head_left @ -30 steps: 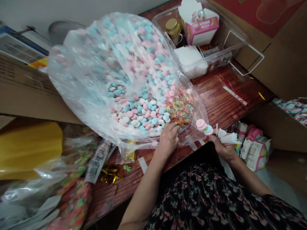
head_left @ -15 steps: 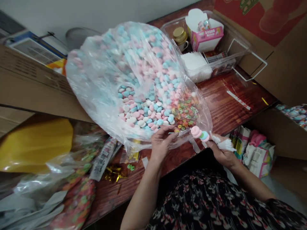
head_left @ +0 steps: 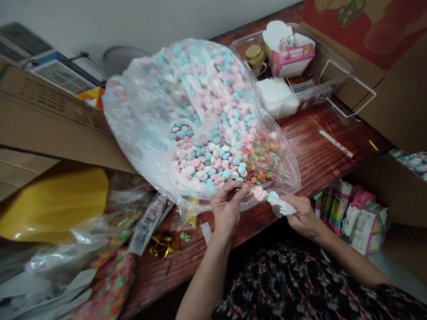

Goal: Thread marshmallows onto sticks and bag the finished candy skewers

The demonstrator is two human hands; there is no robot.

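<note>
A large clear plastic bag (head_left: 200, 120) lies tilted on the table, full of pink, blue and white candies (head_left: 207, 155), with colourful cereal rings (head_left: 260, 162) at its lower corner. My right hand (head_left: 303, 218) is shut on a swirled pink-and-blue candy on a stick (head_left: 263, 194), whose lower end is wrapped in white paper (head_left: 282, 205). My left hand (head_left: 227, 209) is at the bag's lower edge with its fingers apart. Its fingertips are close to the candy's tip and hold nothing I can see.
A clear plastic tray (head_left: 320, 75) holds white paper (head_left: 276, 98), a pink box (head_left: 290, 53) and a gold-lidded jar (head_left: 255, 56). Cardboard boxes (head_left: 50, 115) rise on the left, beside bags of colourful sweets (head_left: 110, 284) and gold tinsel (head_left: 162, 246).
My left hand has risen to the bag's edge. The stick candy now lies more level and nearer that hand. The whole scene has shifted right in view.
</note>
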